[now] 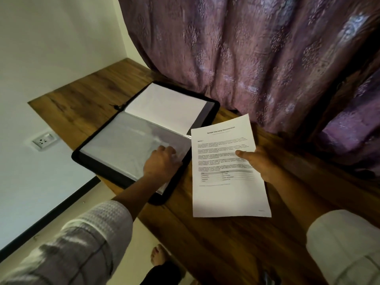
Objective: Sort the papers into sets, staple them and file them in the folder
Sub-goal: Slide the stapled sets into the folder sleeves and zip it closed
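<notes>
Folder: it is laid open on the wooden table, at the middle left of the frame.
Top page: a white sheet is already kept there.
Clear pocket: it is seen on the near page, under the left hand.
Left hand: the fingers are bent down on the pocket's right edge. If the plastic is pinched or only pressed cannot be told.
Paper set: it is held just right of the folder, in the middle of the frame. A staple cannot be seen.
Right hand: it is closed on the paper set, with the thumb on top and the fingers hidden under.
Step now: it looks like the pocket is being opened for the papers.
How to do it well: the pocket's mouth should be lifted wide first. The papers should be kept flat and straight, then slid in slowly so no corner gets bent. The folder should be held down so it is not pushed away.
</notes>
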